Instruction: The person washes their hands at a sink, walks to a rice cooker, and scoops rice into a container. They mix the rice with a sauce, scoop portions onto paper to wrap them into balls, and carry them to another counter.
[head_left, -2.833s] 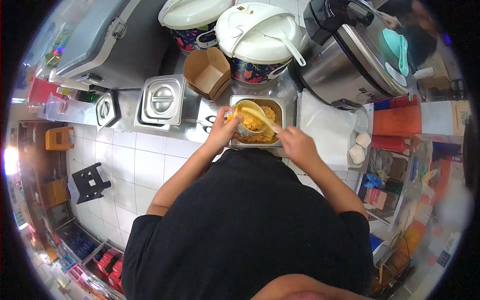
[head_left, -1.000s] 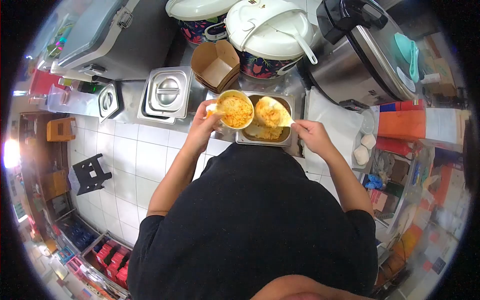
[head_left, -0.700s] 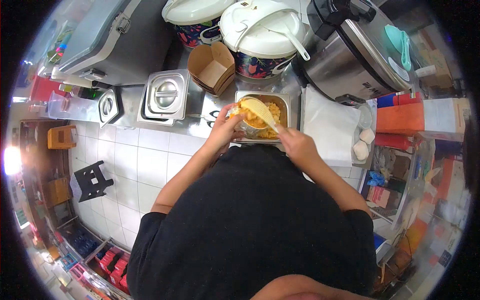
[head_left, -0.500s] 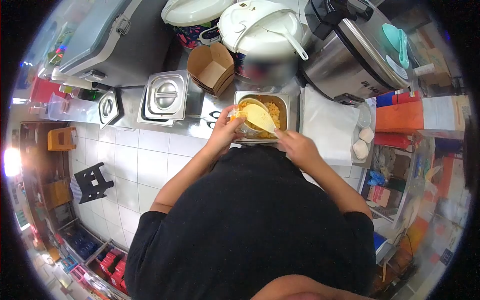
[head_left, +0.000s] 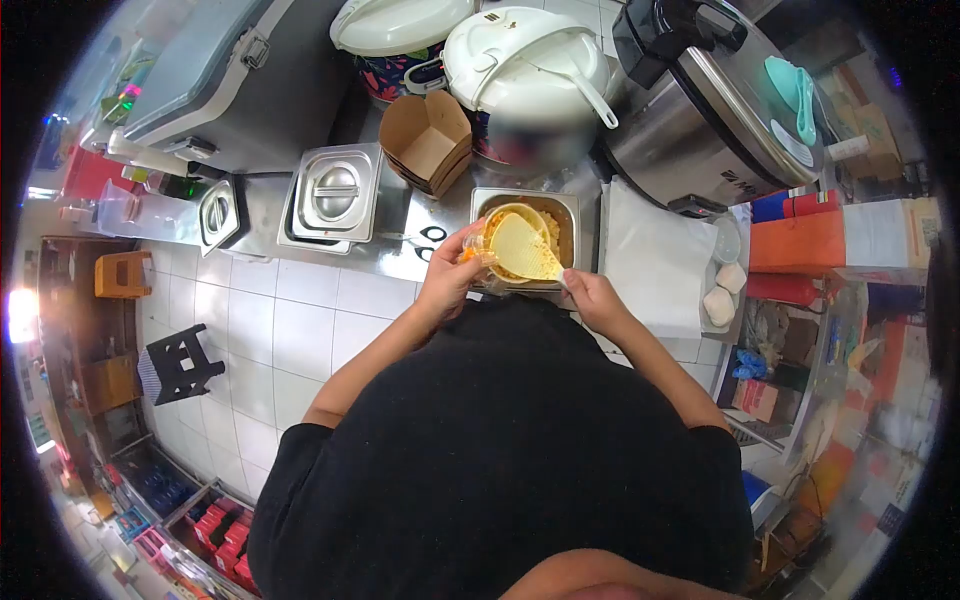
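Observation:
My left hand (head_left: 452, 272) is closed on the side of a round, see-through bowl (head_left: 489, 232) with orange-yellow food in it. In my right hand (head_left: 597, 302) is the handle of a pale yellow rice paddle (head_left: 522, 248). The paddle's broad blade lies over the bowl's opening, with small yellow bits stuck to it, and hides most of what is inside. Bowl and paddle are both above a rectangular steel pan (head_left: 571, 215) that holds crumbly yellow food (head_left: 550, 222). My left fingertips are partly hidden by the bowl.
Stacked brown paper trays (head_left: 428, 145) stand behind the pan, near a white-lidded pot (head_left: 520, 60). A lidded steel pan (head_left: 335, 195) is to the left. On the right are a white sheet (head_left: 655, 260), a large steel cooker (head_left: 690, 120) and round white pieces (head_left: 718, 306).
The rice paddle's blade has turned to face up more and shifted slightly right and down over the bowl. My right hand has moved a little downward. The bowl's rim shows more now.

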